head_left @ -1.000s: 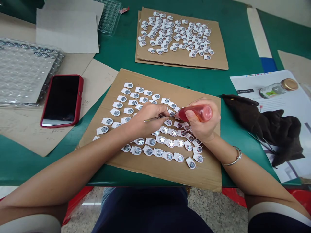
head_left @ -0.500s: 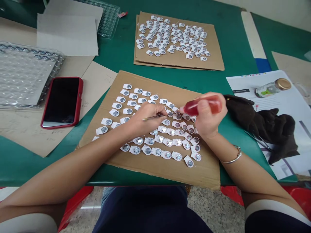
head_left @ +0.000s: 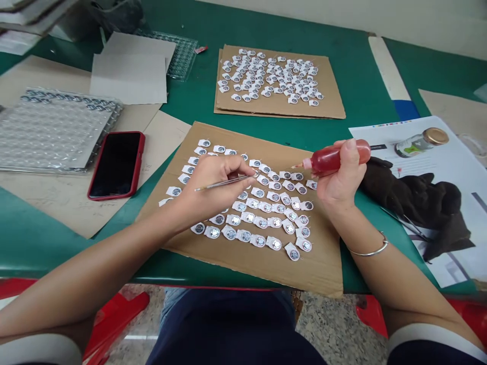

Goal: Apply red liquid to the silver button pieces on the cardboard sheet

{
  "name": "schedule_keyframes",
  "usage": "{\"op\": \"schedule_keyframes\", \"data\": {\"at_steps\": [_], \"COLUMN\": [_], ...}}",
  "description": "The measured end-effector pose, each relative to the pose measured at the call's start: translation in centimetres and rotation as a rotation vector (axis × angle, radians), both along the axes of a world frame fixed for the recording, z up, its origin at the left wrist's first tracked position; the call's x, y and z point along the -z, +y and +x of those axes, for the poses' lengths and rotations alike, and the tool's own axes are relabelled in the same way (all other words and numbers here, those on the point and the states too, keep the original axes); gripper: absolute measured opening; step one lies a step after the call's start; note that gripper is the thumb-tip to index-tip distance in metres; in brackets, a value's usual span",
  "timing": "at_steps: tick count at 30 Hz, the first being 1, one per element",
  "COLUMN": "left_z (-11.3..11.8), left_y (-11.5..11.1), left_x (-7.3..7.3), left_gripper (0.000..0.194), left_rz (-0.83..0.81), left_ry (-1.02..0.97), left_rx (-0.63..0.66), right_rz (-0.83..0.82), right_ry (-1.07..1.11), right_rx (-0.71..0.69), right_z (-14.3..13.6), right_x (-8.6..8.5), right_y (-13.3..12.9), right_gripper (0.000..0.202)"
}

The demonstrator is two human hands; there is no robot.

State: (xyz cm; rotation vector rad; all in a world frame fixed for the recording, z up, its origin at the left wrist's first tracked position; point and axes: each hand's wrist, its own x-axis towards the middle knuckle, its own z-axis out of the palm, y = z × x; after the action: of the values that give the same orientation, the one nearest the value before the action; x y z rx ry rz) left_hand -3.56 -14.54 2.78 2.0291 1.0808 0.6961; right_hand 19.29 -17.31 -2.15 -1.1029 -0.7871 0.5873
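Note:
Rows of small white tabs with round silvery pieces [head_left: 274, 244] lie on a brown cardboard sheet [head_left: 236, 266]. My left hand [head_left: 224, 175] hovers over the upper middle of the sheet, its fingers closed on a thin pointed metal tool [head_left: 216, 184], perhaps tweezers. The tool's tip is close to one of the tabs, and whether it touches is unclear. In my right hand [head_left: 344, 177] is a red squeeze bottle [head_left: 327, 160] with a thin nozzle. The bottle lies nearly level, its nozzle pointing left above the tabs.
A second cardboard stack [head_left: 281, 109] with similar tabs lies behind. To the left are a red-cased phone [head_left: 117, 165] and bubble-wrapped sheets [head_left: 49, 132]. On the right, a dark cloth [head_left: 414, 197], scissors-like metal handles [head_left: 407, 223] and a glass jar [head_left: 420, 142] rest on printed paper.
My right hand has drawn the bottle back to the right, so its nozzle is away from the tabs it was touching or nearly touching. The view has shifted slightly.

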Motion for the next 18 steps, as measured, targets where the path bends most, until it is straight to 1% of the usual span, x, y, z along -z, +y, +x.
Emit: {"op": "schedule_keyframes", "data": {"at_steps": [2,4,6,8,11,13,16,18], "left_z": [-0.2,-0.4,-0.7,-1.1,-1.4,-1.4,-1.3,-1.2], "left_y": [-0.2,-0.3,-0.3,-0.3,-0.7,-1.0,-1.4,-1.5], "left_x": [0.8,2.0,3.1,3.9,4.4,4.6,5.0,5.1], "left_gripper": [0.007,0.008,0.009,0.009,0.009,0.009,0.010,0.010], "left_rz": [0.049,0.102,0.182,0.250,0.283,0.331,0.390,0.369], "left_ry": [0.019,0.045,0.076,0.087,0.066,0.067,0.081,0.090], "left_rx": [-0.016,-0.012,0.043,0.119,0.202,0.252,0.305,0.321], "right_rz": [0.021,0.035,0.038,0.031,0.033,0.039,0.044,0.046], "right_ry": [-0.035,-0.082,-0.133,-0.203,-0.324,-0.365,-0.344,-0.313], "right_rx": [-0.017,-0.032,-0.060,-0.070,-0.011,0.019,0.001,-0.020], "right_z": [-0.4,-0.7,-0.9,-1.0,-1.0,-1.1,-1.4,-1.7], "right_x": [0.0,0.2,0.6,1.2,2.0,2.3,2.2,2.0], "right_y": [-0.2,-0.5,-0.7,-1.0,-1.1,-1.2,-1.2,-1.2], "right_gripper": [0.022,0.021,0.024,0.027,0.028,0.028,0.028,0.028]}}
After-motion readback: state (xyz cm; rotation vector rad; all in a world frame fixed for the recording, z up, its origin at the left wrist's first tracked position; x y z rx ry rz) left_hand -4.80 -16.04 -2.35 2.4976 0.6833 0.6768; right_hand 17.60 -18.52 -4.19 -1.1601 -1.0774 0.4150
